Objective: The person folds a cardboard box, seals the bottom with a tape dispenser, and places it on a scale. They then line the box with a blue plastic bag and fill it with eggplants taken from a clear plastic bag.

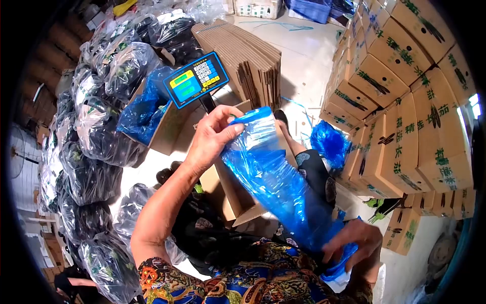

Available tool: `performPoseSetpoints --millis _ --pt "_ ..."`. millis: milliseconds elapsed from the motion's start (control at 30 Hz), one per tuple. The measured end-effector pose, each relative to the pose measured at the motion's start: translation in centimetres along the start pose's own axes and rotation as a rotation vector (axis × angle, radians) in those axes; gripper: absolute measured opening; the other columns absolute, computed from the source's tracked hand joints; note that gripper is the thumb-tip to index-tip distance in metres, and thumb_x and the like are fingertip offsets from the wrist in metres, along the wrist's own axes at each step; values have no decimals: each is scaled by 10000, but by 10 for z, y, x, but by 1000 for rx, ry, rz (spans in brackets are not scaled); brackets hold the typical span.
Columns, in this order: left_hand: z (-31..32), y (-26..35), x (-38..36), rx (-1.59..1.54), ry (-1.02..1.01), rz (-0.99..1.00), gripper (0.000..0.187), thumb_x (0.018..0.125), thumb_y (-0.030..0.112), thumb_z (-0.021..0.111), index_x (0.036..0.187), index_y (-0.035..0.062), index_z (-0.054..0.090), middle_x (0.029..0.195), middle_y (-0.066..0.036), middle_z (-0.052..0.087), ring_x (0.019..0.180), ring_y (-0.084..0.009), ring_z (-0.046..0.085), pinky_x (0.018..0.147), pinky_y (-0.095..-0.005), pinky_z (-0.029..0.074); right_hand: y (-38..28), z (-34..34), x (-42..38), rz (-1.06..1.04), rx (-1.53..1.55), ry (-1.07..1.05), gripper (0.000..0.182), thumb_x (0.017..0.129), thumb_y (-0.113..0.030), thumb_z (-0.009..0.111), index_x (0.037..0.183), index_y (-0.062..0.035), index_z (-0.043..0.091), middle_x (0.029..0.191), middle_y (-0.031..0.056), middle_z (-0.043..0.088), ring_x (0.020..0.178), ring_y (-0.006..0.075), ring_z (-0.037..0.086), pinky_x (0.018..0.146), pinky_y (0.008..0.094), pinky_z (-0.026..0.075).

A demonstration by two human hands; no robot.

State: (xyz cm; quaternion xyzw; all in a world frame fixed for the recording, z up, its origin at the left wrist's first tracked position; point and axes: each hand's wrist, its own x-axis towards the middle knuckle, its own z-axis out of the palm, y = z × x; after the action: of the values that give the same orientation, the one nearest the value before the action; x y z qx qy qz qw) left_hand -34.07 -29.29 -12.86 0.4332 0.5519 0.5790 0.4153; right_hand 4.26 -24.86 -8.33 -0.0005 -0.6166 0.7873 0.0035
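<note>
Holding hand: I am watching from far off, and the left hand (215,133) is pinching the top end of a blue bag (276,169) between thumb and finger.
Other hand: the right hand (358,244) is touching the low end, but it is looking blurry, so I cannot tell how tightly it is gripping.
Blue bag: it is hanging between both hands, its long way slanting from the left hand down to the right hand, close to the body.
Open box: a brown box (217,188) is sitting under the bag, near the legs (316,177); the left hand is being the nearer one, and the bag is hiding part of the box.
Floor: pale ground (306,53) is showing past the box, with a crumpled blue bag (329,144) lying to the right.
Scale: a number panel (197,78) is glowing just past the left hand, with flat cardboard (253,61) standing behind.
Room: clear bags (96,131) of dark things are piling up on the left; tall boxes (400,131) with green writing are filling the right.
</note>
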Motion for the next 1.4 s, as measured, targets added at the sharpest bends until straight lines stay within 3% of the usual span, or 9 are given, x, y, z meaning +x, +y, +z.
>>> performPoseSetpoints --millis 200,333,600,733,833,933,1100,1233,1400 --pt "-1 9 -21 2 -69 -44 460 831 105 716 1253 74 536 949 -9 632 863 -99 595 784 -242 493 -9 -62 74 -147 -500 942 480 791 -244 663 1189 17 599 1037 152 648 901 200 635 726 329 526" --pt "5 -2 -21 50 -30 36 462 852 81 681 1287 72 526 956 -13 632 872 -92 589 780 -242 494 19 -72 140 204 -716 416 364 781 -187 714 1084 -28 589 1032 105 592 911 156 578 738 311 490" --pt "-4 -65 -9 60 220 -49 319 912 55 577 1231 57 554 885 23 574 830 -63 537 763 -209 451 115 65 150 94 -1216 12 266 827 -136 605 1029 -10 487 943 149 505 876 312 561 723 431 496" --pt "16 -55 -24 -9 4 -143 411 904 38 563 1307 82 498 890 16 602 826 -61 546 750 -216 462 80 64 146 2 -774 -344 219 871 -176 613 1043 -56 552 954 148 561 920 305 601 779 429 494" --pt "19 -42 -35 -72 -26 -112 465 893 3 556 1342 59 451 918 -12 630 840 -78 564 775 -235 474 53 25 145 58 -551 455 49 849 -83 678 858 -41 654 730 16 640 659 87 595 604 242 489" --pt "20 -37 -40 -51 7 -72 490 895 17 572 1362 73 433 936 -15 629 858 -80 566 790 -236 475 74 -22 160 -7 -237 1064 296 881 -88 639 1148 6 553 970 52 636 893 105 577 821 251 467" --pt "28 -38 -41 15 24 18 539 862 6 607 1366 89 435 1020 -56 609 937 -131 573 847 -267 472 84 -45 178 53 21 725 327 891 -119 652 1172 34 584 967 59 664 840 104 607 801 254 502" --pt "34 -27 -51 668 338 368 522 798 15 660 1285 68 480 1109 -116 488 987 -190 538 790 -260 467 89 -41 189 9 126 792 264 879 -31 644 1137 -8 592 990 39 656 902 88 616 831 229 496" --pt "47 -28 -63 164 238 -98 311 899 176 654 1149 51 516 940 1 537 839 -85 512 730 -244 444 100 -36 198 -193 -42 830 209 828 -2 692 1008 -36 591 890 -13 611 828 56 567 769 213 477"
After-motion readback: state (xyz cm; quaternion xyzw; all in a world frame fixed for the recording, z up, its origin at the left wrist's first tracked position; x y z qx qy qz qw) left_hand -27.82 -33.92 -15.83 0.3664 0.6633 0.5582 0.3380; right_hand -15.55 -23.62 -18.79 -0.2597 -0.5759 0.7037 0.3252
